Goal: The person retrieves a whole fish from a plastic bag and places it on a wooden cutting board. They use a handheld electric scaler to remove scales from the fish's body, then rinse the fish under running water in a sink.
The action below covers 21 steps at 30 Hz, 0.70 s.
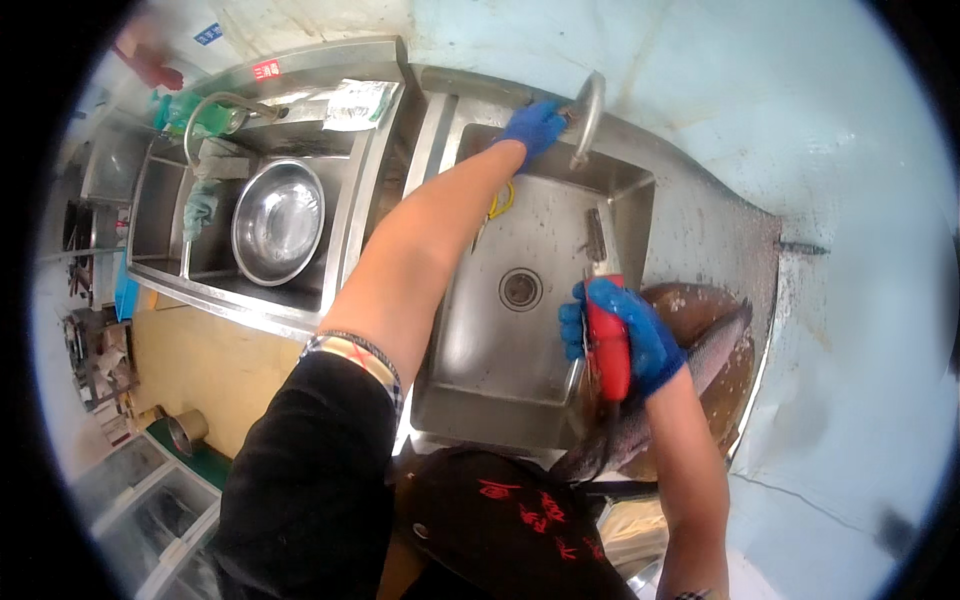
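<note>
My left hand (534,129), in a blue glove, reaches to the base of a curved metal faucet (591,112) behind the sink. Its fingertips meet the base, but how they grip it is hidden. A red-handled electric fish scaler (609,337) is held in my right hand (645,330), also blue-gloved. The scaler's metal head points at the back of the steel sink basin (480,337), and a dark cord trails from its lower end. Beneath my right forearm a whole fish (718,351) lies across a round wooden cutting board (679,304), partly covered by the arm.
Yellow-handled scissors (501,201) rest inside the basin near its left wall, away from the drain (520,289). A second sink on the left holds a round metal bowl (279,223). A packet (361,105) lies on its rim. Another person's hand (154,67) shows at the upper left.
</note>
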Motion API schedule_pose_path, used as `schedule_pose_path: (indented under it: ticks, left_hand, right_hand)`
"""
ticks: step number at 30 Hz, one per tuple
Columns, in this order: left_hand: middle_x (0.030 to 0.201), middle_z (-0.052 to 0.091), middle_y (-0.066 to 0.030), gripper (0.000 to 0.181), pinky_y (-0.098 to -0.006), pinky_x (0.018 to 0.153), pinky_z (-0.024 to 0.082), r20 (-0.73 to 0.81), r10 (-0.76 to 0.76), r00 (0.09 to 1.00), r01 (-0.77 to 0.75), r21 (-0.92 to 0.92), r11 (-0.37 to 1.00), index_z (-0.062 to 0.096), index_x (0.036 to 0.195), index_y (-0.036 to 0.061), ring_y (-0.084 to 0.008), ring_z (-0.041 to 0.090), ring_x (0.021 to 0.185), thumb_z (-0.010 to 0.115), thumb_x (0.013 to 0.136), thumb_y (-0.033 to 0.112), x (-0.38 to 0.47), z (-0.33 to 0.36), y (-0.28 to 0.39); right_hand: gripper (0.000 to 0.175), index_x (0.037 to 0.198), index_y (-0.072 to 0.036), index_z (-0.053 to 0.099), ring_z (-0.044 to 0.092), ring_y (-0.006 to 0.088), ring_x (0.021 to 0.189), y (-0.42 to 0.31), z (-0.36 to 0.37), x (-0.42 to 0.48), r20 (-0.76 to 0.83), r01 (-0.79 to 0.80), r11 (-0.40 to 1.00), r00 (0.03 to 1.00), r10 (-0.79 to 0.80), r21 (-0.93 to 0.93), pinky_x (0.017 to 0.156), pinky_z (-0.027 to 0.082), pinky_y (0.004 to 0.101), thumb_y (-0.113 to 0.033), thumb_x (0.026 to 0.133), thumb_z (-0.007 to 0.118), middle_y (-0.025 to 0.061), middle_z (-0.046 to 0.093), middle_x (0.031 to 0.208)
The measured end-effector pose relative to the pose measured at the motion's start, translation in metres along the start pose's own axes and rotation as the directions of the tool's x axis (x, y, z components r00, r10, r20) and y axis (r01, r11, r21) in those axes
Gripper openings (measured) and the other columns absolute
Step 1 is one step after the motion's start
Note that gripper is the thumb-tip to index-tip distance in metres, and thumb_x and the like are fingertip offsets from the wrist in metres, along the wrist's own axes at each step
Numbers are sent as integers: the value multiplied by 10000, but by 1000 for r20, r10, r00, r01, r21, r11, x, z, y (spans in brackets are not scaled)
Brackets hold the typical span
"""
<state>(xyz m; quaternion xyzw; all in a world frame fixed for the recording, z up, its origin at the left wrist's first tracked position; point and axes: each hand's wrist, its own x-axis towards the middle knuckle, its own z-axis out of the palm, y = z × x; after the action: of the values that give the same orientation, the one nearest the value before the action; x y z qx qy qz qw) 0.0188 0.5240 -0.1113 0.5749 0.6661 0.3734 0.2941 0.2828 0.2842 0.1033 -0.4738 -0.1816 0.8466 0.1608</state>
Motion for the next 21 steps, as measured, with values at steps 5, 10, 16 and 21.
schedule_pose_path:
  ticks: [5, 10, 16, 21]
  left_hand:
    - [1017, 733, -157, 379, -382, 724, 597, 248, -184, 951, 237, -205, 950, 681, 1242, 72, -256, 725, 762, 639, 949, 308, 22, 3, 2]
    - [917, 718, -114, 314, -354, 602, 598, 264, -376, 888, 459, -539, 706, 670, 1186, 43, -212, 702, 667, 653, 970, 270, 18, 0, 23]
    - [1027, 695, -108, 556, -330, 730, 587, 320, -285, 903, 429, -651, 626, 537, 1444, 64, -175, 690, 840, 695, 944, 248, 0, -9, 7]
    - [1245, 674, -167, 665, -329, 942, 533, 266, -137, 954, 198, -218, 956, 456, 1499, 6, -221, 667, 1094, 668, 967, 343, -27, -50, 12]
  right_hand:
    - [449, 1240, -48, 597, 707, 280, 910, -21, -23, 84, -16, -10, 1000, 1000, 10, -13, 781, 602, 433, -382, 951, 678, 166, 703, 1125]
    - [490, 1251, -40, 597, 696, 248, 888, -12, -44, 142, 33, -76, 997, 997, 77, -23, 757, 601, 428, -409, 941, 681, 121, 698, 1071]
    - [500, 1220, -34, 620, 696, 232, 853, 21, -49, 184, 89, -46, 997, 995, 40, 69, 711, 601, 404, -443, 938, 671, 114, 701, 1032]
    - [527, 1198, -27, 632, 707, 226, 786, 54, -47, 192, 30, -37, 979, 999, 31, 202, 619, 606, 365, -481, 931, 662, 128, 715, 1007]
